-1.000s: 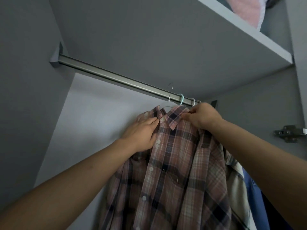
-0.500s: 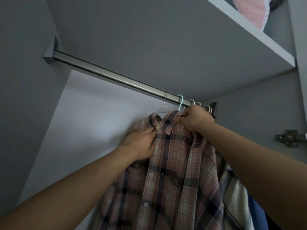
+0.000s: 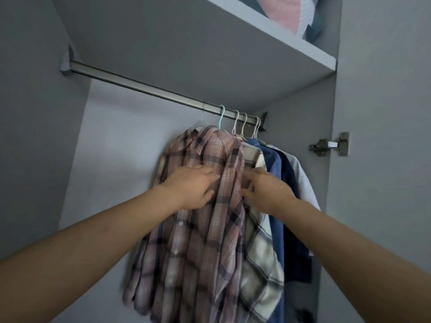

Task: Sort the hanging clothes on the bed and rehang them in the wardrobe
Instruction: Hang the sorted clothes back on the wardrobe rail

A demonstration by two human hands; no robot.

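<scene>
Pink-and-navy plaid shirt [image 3: 210,206] hangs on the grey metal rail [image 3: 144,87]; left hand [image 3: 191,187] flat on it, right hand [image 3: 263,192] fingers loosely extended at its edge: smooth front downward, don't tug hangers.

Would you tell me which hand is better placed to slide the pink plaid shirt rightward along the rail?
Left, probably: the left hand lies flat on the pink plaid shirt, on its left side, while the right hand sits at its right edge.
</scene>
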